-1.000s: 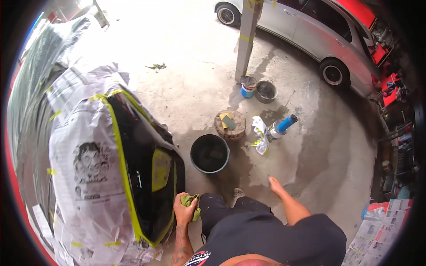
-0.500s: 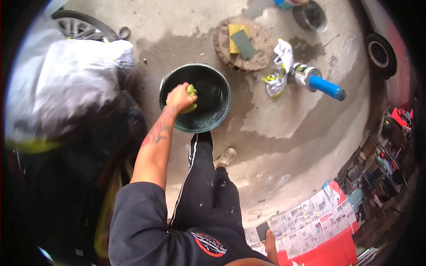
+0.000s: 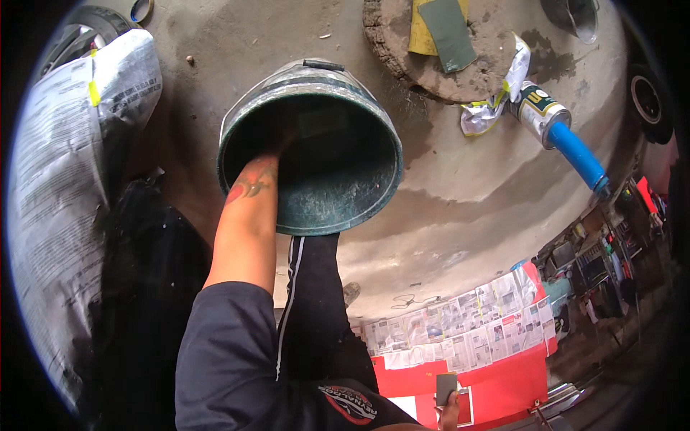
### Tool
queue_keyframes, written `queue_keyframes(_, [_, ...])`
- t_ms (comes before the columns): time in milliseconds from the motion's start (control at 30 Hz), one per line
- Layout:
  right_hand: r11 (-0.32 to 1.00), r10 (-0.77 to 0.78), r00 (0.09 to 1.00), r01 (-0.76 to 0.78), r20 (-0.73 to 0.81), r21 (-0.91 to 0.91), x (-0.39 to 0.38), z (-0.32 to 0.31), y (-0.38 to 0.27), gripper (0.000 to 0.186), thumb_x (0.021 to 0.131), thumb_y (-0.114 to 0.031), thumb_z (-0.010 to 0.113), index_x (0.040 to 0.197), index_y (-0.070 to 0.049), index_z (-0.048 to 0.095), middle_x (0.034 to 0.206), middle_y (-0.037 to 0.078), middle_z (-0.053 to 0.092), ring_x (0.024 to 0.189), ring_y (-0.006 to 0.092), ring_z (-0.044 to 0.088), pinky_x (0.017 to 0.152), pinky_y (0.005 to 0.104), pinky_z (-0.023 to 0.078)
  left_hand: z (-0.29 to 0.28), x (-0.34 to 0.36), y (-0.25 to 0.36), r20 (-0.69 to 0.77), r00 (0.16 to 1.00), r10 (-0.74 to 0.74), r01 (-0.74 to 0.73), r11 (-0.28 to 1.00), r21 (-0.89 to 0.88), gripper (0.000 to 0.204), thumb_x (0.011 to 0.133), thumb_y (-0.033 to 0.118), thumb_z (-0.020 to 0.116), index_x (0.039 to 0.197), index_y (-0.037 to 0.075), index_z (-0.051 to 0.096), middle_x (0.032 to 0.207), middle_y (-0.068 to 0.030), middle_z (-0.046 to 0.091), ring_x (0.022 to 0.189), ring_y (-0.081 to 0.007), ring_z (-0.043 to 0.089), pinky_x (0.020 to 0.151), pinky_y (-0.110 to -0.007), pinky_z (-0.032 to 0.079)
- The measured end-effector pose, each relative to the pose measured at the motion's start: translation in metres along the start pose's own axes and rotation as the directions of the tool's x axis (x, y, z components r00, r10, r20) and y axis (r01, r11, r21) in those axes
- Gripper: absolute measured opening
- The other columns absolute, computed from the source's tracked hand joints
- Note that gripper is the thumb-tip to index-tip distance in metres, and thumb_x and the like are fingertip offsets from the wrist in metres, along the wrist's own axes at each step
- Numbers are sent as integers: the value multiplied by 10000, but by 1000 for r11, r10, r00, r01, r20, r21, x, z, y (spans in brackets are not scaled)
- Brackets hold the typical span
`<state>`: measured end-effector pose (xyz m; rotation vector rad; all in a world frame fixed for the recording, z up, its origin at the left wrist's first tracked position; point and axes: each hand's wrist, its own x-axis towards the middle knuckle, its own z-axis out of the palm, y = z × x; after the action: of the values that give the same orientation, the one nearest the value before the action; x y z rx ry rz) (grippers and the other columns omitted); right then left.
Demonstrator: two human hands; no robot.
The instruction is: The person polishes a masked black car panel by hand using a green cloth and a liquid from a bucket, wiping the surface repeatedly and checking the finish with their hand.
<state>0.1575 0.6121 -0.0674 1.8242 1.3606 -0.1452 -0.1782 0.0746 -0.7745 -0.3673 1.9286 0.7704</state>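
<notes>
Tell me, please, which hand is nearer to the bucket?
Left. The left forearm reaches into the bucket, its hand lost in shadow; the right hand is outside it, near the lower edge, holding a grey pad.

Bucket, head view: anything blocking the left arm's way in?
Nothing visible at the mouth: the left forearm extends into the open bucket. The left hand is lost in shadow inside; can't tell whether anything blocks it there.

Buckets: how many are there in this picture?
2: the green bucket, with the left forearm inside it, and a dark bucket at upper right, cut off by the top edge. Others may be hidden.
</notes>
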Motion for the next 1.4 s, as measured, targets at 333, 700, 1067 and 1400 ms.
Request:
queue_keyframes(333, [997, -80, 996, 81, 41, -4, -31, -28, 50, 522, 1047, -589, 425, 1323, -162, 541, 1075, 37, 695, 895, 223, 687, 697, 447, 557, -21, -113, 31, 24, 973, -229, 160, 597, -787, 396, 790, 273, 779, 1079, 4, 740, 1103, -107, 748, 909, -221, 719, 842, -359, 563])
queue_keyframes(700, [969, -218, 951, 184, 220, 164, 96, 4, 115, 491, 1054, -572, 417, 1262, -159, 581, 999, 33, 704, 832, 194, 672, 654, 429, 551, -116, -334, 207, -692, 720, 48, -556, 635, -535, 869, 694, 204, 844, 1465, 63, 469, 1203, -166, 676, 1134, -295, 662, 1030, -378, 497])
queue_keyframes(1067, [317, -948, 318, 945, 7, 80, 214, 64, -75, 569, 1086, -457, 439, 1385, 18, 536, 1278, 132, 612, 1153, 238, 581, 962, 385, 489, -219, -735, 241, -913, 349, 212, 205, 933, 295, 562, 803, 129, 721, 1343, 251, 628, 1247, -120, 621, 1097, -346, 646, 884, -452, 574])
queue_keyframes(1400, [-95, -995, -87, 966, -47, 239, 63, 77, -158, 621, 1078, -369, 484, 1569, -18, 336, 1581, 223, 411, 1475, 319, 389, 1200, 394, 301, -92, -835, 103, -815, 257, 520, 500, 650, 572, 531, 786, 30, 660, 1255, 280, 665, 1229, -78, 597, 995, -357, 643, 751, -440, 594])
